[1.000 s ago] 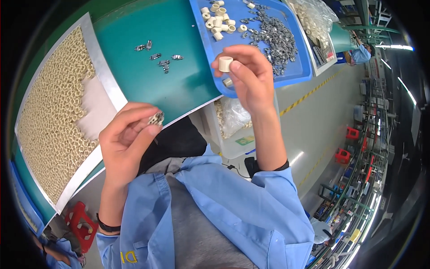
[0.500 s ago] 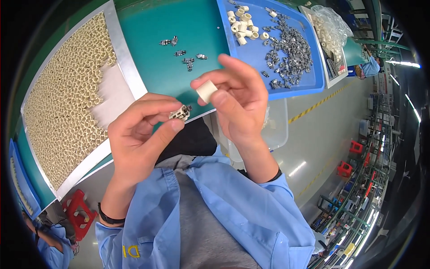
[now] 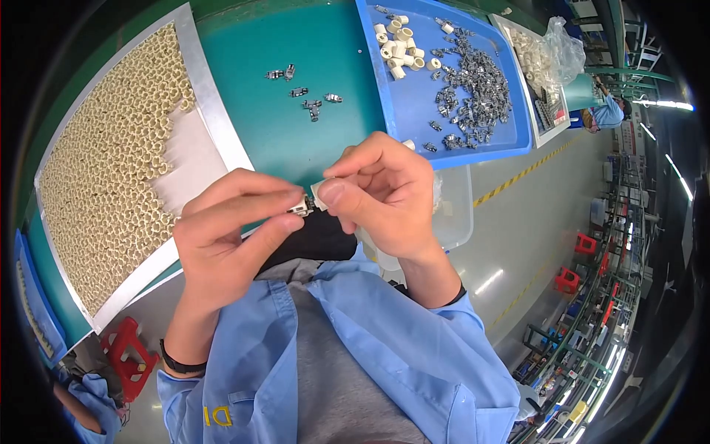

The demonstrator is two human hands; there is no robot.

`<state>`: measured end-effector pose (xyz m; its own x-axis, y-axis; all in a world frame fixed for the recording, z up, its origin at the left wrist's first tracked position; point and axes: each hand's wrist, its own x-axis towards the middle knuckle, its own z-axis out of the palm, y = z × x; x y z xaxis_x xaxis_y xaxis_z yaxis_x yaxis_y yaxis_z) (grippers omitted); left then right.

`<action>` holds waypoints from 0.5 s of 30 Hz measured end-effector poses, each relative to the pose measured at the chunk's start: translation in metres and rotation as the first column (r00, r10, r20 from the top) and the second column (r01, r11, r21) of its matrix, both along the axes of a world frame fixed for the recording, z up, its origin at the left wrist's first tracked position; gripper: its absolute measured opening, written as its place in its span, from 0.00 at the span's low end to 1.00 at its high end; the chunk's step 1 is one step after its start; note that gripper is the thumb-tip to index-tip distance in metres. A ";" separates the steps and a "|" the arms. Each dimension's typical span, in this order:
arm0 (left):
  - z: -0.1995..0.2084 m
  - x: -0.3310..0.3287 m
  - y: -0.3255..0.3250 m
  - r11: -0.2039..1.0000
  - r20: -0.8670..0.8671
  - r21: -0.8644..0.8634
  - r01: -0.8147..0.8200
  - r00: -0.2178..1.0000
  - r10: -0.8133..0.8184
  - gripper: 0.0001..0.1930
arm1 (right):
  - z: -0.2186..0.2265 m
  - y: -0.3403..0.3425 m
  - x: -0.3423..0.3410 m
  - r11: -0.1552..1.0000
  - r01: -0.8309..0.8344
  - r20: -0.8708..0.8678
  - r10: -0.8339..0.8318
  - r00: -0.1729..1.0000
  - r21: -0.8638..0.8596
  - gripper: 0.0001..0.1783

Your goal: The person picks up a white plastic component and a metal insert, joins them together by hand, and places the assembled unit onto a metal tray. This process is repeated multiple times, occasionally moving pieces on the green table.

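Note:
In front of my chest, my left hand (image 3: 225, 240) pinches a small cream plastic part with dark metal pieces (image 3: 300, 209) between thumb and fingertips. My right hand (image 3: 392, 200) grips a short cream cylindrical sleeve (image 3: 319, 196), mostly covered by its thumb. The sleeve's end meets the dark metal end of the part; whether that end is inside the sleeve, I cannot tell. Beyond my hands, several loose dark metal pieces (image 3: 312, 109) lie on the green tabletop (image 3: 259, 37).
At left, a white-framed tray (image 3: 211, 103) is packed with small cream parts (image 3: 111, 163). A blue tray (image 3: 399, 122) at right holds cream sleeves (image 3: 400, 48) and piled metal pieces (image 3: 481, 81). Other people appear at the far right (image 3: 609, 112) and lower left (image 3: 92, 407).
My right hand has come down and left, bringing the sleeve against the part in my left hand. Both hands keep their hold.

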<state>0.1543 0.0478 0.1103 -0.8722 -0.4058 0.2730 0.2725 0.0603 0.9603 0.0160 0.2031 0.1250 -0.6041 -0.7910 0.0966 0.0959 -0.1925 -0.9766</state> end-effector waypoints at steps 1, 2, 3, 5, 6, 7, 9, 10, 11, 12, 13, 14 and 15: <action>0.002 0.000 -0.001 0.992 -0.013 -0.124 -0.011 1.000 0.010 0.13 | 0.003 0.001 0.001 0.999 -0.023 0.114 0.019 0.993 0.034 0.07; 0.003 0.000 -0.002 0.969 -0.028 -0.246 -0.024 0.999 0.018 0.13 | 0.004 0.001 0.002 0.999 -0.024 0.113 0.020 0.993 0.034 0.07; 0.003 -0.001 -0.002 0.969 -0.031 -0.247 -0.023 0.999 0.016 0.13 | 0.005 0.002 0.003 0.999 -0.017 0.109 0.013 0.994 0.035 0.07; 0.003 -0.002 0.001 0.967 -0.056 -0.251 -0.039 0.998 0.026 0.13 | 0.007 0.002 0.005 0.999 -0.002 0.098 -0.001 0.995 0.035 0.07; 0.004 -0.002 0.002 0.966 -0.070 -0.253 -0.047 0.997 0.030 0.13 | 0.008 0.003 0.006 0.999 0.002 0.092 -0.005 0.996 0.033 0.07; 0.005 0.000 0.003 0.966 -0.076 -0.254 -0.044 0.997 0.025 0.13 | 0.009 0.004 0.006 0.999 -0.012 0.104 0.007 0.995 0.052 0.06; 0.009 0.002 0.005 0.929 -0.066 -0.365 -0.057 0.997 0.036 0.14 | 0.011 0.007 0.006 0.996 -0.029 0.119 0.018 0.993 0.089 0.05; 0.010 0.001 0.005 0.906 -0.062 -0.418 -0.063 0.997 0.040 0.14 | 0.011 0.008 0.004 0.996 -0.016 0.108 0.006 0.994 0.088 0.05; 0.011 -0.001 0.005 0.906 -0.074 -0.419 -0.057 0.997 0.028 0.14 | 0.010 0.008 0.002 0.994 -0.048 0.149 0.033 0.988 0.099 0.05; 0.011 -0.002 0.005 0.869 -0.100 -0.490 -0.071 0.995 0.025 0.15 | 0.009 0.008 0.000 0.991 -0.082 0.191 0.060 0.980 0.109 0.05; 0.013 0.000 0.005 0.824 -0.122 -0.560 -0.089 0.992 0.024 0.15 | 0.008 0.008 0.000 0.986 -0.120 0.236 0.091 0.967 0.113 0.05; 0.014 0.000 0.004 0.773 -0.143 -0.625 -0.109 0.989 0.023 0.16 | 0.009 0.009 0.001 0.988 -0.114 0.231 0.086 0.969 0.108 0.05; 0.016 -0.001 0.003 0.770 -0.147 -0.629 -0.107 0.989 0.018 0.16 | 0.009 0.010 0.001 0.989 -0.104 0.233 0.078 0.969 0.103 0.05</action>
